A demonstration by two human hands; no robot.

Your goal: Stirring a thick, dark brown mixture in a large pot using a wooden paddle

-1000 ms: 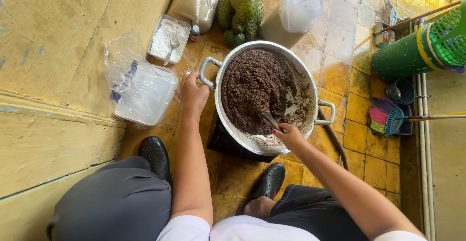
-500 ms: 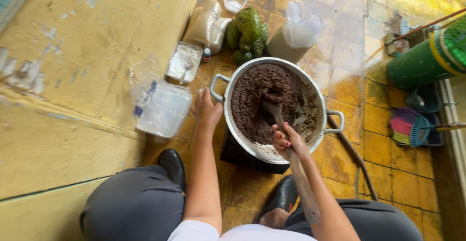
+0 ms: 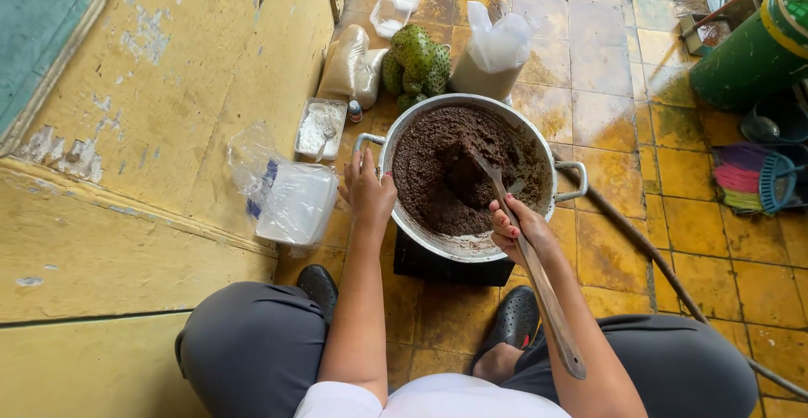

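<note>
Two clear plastic bags [image 3: 290, 197] lie at centre-left beside the round metal pot of brown paste [image 3: 468, 175], whose rim the left hand [image 3: 368, 192] clasps, while the right hand [image 3: 518, 228] is clenched around the long wooden paddle [image 3: 528, 265] stuck in the paste.

Clear plastic bag [image 3: 290, 195] left of pot; white-filled bag [image 3: 492, 56] beyond it.

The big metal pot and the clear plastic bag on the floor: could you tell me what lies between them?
In the head view, only the left hand, gripping the pot by its rim, and yellow floor tiles beside the bag.
</note>
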